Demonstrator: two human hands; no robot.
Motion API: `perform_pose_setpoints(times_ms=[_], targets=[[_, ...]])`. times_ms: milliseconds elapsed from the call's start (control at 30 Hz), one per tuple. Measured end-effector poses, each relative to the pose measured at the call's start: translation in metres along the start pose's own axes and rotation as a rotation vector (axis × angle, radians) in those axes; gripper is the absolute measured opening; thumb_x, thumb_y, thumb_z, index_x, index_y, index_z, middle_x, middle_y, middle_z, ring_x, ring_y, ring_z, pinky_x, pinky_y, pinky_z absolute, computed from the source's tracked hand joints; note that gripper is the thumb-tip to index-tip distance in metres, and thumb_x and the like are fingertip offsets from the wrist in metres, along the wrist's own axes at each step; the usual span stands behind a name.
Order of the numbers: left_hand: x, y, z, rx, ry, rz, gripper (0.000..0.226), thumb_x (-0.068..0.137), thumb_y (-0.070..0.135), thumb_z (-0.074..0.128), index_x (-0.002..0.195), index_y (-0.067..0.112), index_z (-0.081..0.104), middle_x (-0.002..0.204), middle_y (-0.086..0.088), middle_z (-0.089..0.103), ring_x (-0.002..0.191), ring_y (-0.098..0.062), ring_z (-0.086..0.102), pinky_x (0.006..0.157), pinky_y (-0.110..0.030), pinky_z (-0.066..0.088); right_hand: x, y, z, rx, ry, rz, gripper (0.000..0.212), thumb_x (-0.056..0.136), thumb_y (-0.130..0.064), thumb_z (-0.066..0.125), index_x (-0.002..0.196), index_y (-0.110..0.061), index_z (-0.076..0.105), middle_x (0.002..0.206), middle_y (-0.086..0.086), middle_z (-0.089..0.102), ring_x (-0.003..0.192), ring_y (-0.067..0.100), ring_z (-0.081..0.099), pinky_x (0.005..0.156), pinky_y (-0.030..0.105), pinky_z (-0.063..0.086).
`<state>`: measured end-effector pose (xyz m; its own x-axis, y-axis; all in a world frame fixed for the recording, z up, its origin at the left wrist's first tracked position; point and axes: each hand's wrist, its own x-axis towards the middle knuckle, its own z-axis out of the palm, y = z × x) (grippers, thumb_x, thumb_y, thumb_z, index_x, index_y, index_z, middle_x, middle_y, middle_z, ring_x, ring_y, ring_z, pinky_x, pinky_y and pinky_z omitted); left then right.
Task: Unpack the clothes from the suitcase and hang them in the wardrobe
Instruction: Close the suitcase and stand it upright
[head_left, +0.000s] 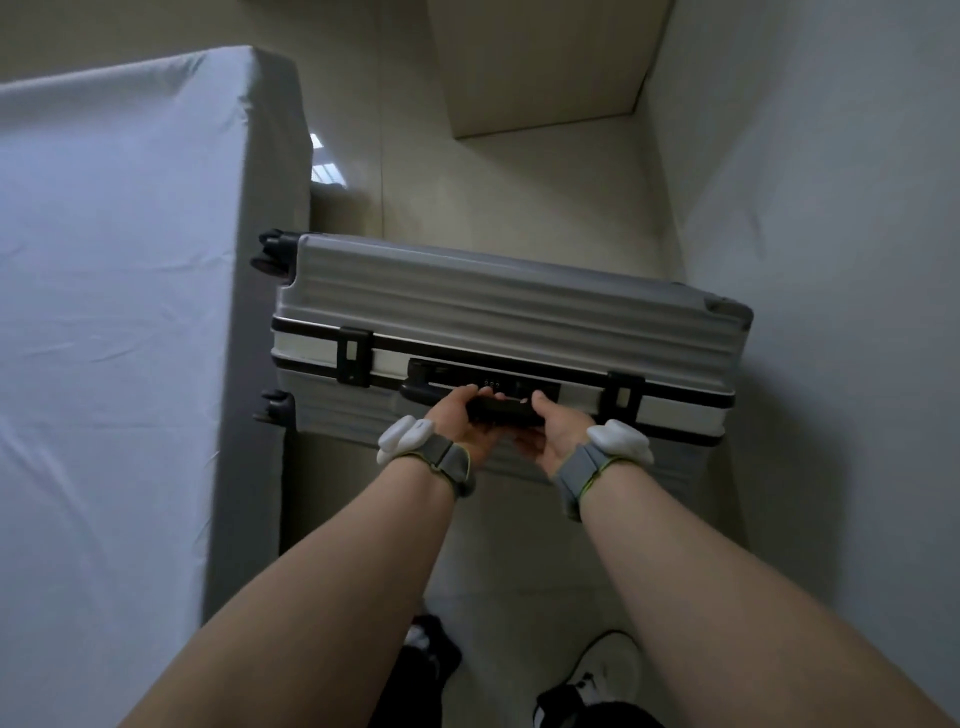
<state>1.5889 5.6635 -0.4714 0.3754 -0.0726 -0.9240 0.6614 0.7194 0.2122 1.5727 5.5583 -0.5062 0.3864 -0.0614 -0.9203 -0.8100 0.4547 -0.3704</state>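
Gripping the black handle (500, 411) of the shut grey suitcase (493, 301) with left hand (460, 423) and right hand (557, 431), both curled round it. Turned on its side between bed (104, 260) and wall (831, 208).

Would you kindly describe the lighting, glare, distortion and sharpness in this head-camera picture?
Head view: dim, bluish light; a bright glare patch on the glossy pale floor tiles; the ribbed silver hard-shell suitcase casts a soft shadow beneath; wide-angle distortion bows the walls and enlarges the forearms; the lock digits are too blurred to read.
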Motion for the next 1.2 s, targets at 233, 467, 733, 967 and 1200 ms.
perform_pose_setpoints(times_ms=[233,467,733,967,1200], targets=[[0.027,0.014,0.015,0.09,0.021,-0.023,0.015,0.098,0.014,0.042,0.095,0.003,0.052,0.091,-0.006,0.059,0.085,-0.022,0.056,0.087,-0.038,0.045,0.016,-0.025,0.003,-0.183,0.086,-0.168,0.021,0.095,-0.026,0.052,0.079,-0.02,0.062,0.077,0.008,0.062,0.081,0.032,0.06,0.079,0.051,0.052],[0.047,0.048,0.068,0.166,0.009,-0.013,0.02,0.099,0.016,0.045,0.089,0.003,0.054,0.088,-0.008,0.06,0.082,-0.02,0.058,0.09,-0.035,0.045,0.032,-0.077,0.02,-0.104,0.156,-0.259,0.015,0.096,-0.017,0.052,0.106,-0.013,0.062,0.076,0.002,0.062,0.071,0.022,0.06,0.076,0.04,0.048],[0.084,0.077,0.126,0.155,0.031,0.124,0.024,0.098,0.02,0.047,0.112,0.002,0.053,0.093,-0.006,0.061,0.076,-0.018,0.06,0.065,-0.03,0.053,0.044,-0.13,-0.008,-0.084,0.176,-0.374,0.017,0.098,-0.012,0.046,0.111,-0.015,0.056,0.083,0.0,0.062,0.066,0.011,0.057,0.055,0.019,0.049],[0.089,0.034,0.153,0.307,0.082,0.005,0.028,0.101,0.026,0.036,0.076,0.016,0.044,0.073,0.0,0.045,0.066,-0.012,0.047,0.055,-0.021,0.045,0.052,-0.148,-0.084,-0.354,0.377,-0.595,0.018,0.096,-0.016,0.046,0.108,-0.019,0.059,0.097,0.002,0.066,0.09,0.019,0.061,0.082,0.033,0.05],[0.075,-0.03,0.219,0.945,0.028,0.302,0.018,0.094,0.014,0.048,0.105,0.005,0.059,0.083,-0.003,0.06,0.073,-0.016,0.056,0.069,-0.028,0.046,0.071,-0.179,-0.15,-0.353,0.576,-0.651,0.026,0.093,-0.009,0.048,0.118,-0.009,0.057,0.096,0.006,0.058,0.087,0.02,0.056,0.077,0.03,0.045]])
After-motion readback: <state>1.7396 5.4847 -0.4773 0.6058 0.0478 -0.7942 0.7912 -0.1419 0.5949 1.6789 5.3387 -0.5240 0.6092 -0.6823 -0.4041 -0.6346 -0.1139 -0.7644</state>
